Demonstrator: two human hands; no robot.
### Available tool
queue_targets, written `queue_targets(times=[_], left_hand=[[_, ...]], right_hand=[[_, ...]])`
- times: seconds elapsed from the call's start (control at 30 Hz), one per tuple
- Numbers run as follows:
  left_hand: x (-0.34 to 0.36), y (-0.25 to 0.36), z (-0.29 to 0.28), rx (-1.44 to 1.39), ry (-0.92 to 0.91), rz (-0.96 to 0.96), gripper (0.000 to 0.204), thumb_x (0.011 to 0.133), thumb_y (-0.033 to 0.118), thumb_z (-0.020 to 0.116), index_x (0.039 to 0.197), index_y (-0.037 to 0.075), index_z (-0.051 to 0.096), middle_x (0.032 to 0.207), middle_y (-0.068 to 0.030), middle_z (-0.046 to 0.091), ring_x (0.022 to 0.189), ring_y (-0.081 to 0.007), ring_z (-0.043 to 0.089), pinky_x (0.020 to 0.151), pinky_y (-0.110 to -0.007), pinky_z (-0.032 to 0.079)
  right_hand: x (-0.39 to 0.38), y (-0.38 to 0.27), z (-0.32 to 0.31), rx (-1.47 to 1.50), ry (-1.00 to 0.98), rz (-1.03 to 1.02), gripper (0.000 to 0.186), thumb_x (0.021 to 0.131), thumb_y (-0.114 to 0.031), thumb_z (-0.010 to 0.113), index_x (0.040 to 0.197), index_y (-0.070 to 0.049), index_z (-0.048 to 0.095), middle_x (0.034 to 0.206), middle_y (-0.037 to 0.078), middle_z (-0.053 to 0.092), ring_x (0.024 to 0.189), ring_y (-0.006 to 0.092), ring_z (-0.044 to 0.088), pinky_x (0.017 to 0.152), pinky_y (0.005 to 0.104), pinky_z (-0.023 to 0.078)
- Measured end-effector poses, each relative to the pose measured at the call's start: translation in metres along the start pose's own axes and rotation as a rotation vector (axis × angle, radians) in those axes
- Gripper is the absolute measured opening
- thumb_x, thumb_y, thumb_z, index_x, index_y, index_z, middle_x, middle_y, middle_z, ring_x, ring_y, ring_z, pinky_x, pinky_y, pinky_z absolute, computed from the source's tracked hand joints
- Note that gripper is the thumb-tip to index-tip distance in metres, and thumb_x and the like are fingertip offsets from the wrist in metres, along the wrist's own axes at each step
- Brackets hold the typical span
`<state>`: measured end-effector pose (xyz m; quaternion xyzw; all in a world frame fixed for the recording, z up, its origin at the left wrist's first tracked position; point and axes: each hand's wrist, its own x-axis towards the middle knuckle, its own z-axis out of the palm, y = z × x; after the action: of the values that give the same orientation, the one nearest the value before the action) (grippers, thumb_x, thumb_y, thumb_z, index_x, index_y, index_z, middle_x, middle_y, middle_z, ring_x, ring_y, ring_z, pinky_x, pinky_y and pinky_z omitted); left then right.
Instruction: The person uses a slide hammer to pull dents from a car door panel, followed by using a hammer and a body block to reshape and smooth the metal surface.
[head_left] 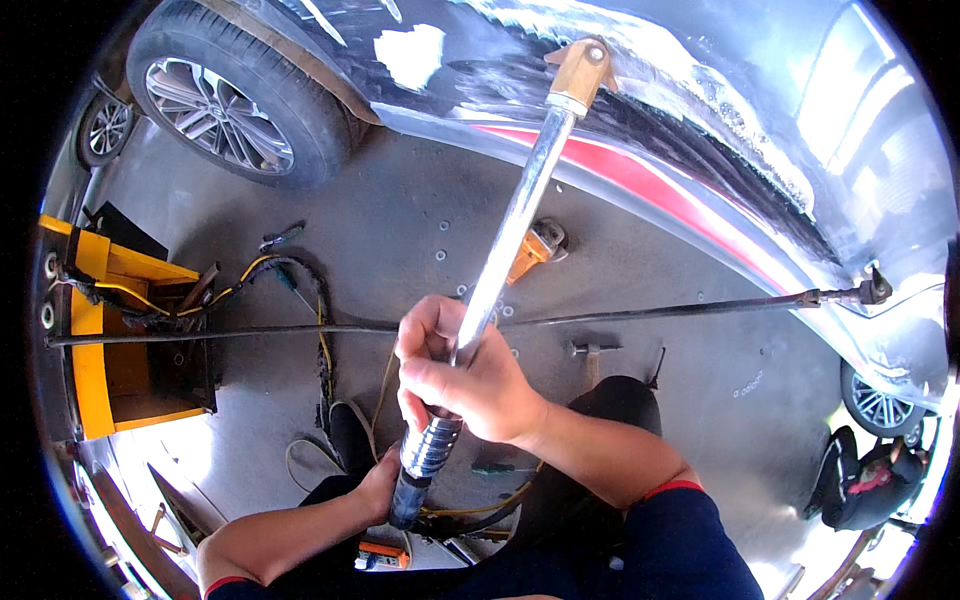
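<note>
A slide hammer with a long chrome rod (514, 220) slants up from my body to the car's side panel (690, 130). Its brass-coloured hooked head (581, 72) is at the panel, over bare, sanded metal and scraped dark paint; whether it is fixed there I cannot tell. My right hand (465, 375) is closed around the lower rod, just above a ringed, shiny black section. Lower down, my left hand (380, 487) is closed at the dark handle end (408, 500), its fingers partly hidden behind it.
A black bar (690, 308) crosses beneath the rod towards a clamp (872, 288) at the car's sill. An orange angle grinder (535, 252) and a hammer (590, 352) lie on the floor. At left stands a yellow cart (92, 340) with cables; at far right a person (868, 480) crouches.
</note>
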<state>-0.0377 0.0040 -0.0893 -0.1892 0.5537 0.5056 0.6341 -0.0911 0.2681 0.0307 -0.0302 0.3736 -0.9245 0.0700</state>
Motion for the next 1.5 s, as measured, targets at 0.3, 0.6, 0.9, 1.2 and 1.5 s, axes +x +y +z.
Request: queue_targets(times=[0.3,0.6,0.9,1.2,1.5], left_hand=[[0.015,0.004,-0.010,-0.210,-0.010,-0.070,0.043,0.101,0.029,0.032,0.136,0.009,0.049,0.109,-0.0091,0.062,0.090,-0.0211,0.062,0.084,-0.035,0.052],[0.028,0.011,-0.021,-0.209,0.080,-0.064,0.040,0.102,0.033,0.033,0.121,0.008,0.058,0.096,-0.0070,0.064,0.088,-0.0199,0.062,0.083,-0.036,0.051],[0.019,0.024,-0.009,-0.140,0.079,0.069,0.038,0.108,0.032,0.039,0.139,0.013,0.051,0.118,-0.0057,0.065,0.107,-0.0186,0.063,0.093,-0.037,0.051],[-0.060,0.024,0.030,-0.520,0.615,0.467,0.046,0.100,0.023,0.041,0.144,0.013,0.041,0.125,-0.0169,0.061,0.109,-0.0297,0.067,0.093,-0.046,0.058],[-0.034,-0.034,0.025,-0.425,0.042,-0.110,0.035,0.103,0.033,0.053,0.120,0.004,0.062,0.092,-0.0095,0.069,0.075,-0.0197,0.068,0.065,-0.034,0.057]], right_hand=[[0.006,0.008,-0.001,0.018,0.052,-0.144,0.022,0.094,-0.005,0.061,0.112,-0.004,0.049,0.082,0.007,0.056,0.060,0.0180,0.063,0.056,0.0314,0.055],[0.033,-0.025,-0.014,0.059,0.043,-0.191,0.028,0.097,-0.007,0.061,0.121,-0.001,0.048,0.082,0.009,0.058,0.060,0.0172,0.063,0.054,0.0301,0.054],[0.005,0.024,-0.012,-0.062,0.046,-0.191,0.021,0.097,-0.002,0.059,0.113,-0.005,0.046,0.093,0.008,0.057,0.073,0.0174,0.067,0.064,0.0314,0.055],[0.005,-0.002,0.005,0.047,0.019,-0.141,0.035,0.100,-0.010,0.058,0.130,-0.008,0.041,0.100,0.010,0.059,0.087,0.0166,0.065,0.072,0.0297,0.051],[-0.026,-0.014,0.012,0.154,0.009,-0.114,0.019,0.104,-0.010,0.052,0.121,-0.009,0.046,0.086,0.006,0.052,0.064,0.0095,0.051,0.060,0.0264,0.046]])
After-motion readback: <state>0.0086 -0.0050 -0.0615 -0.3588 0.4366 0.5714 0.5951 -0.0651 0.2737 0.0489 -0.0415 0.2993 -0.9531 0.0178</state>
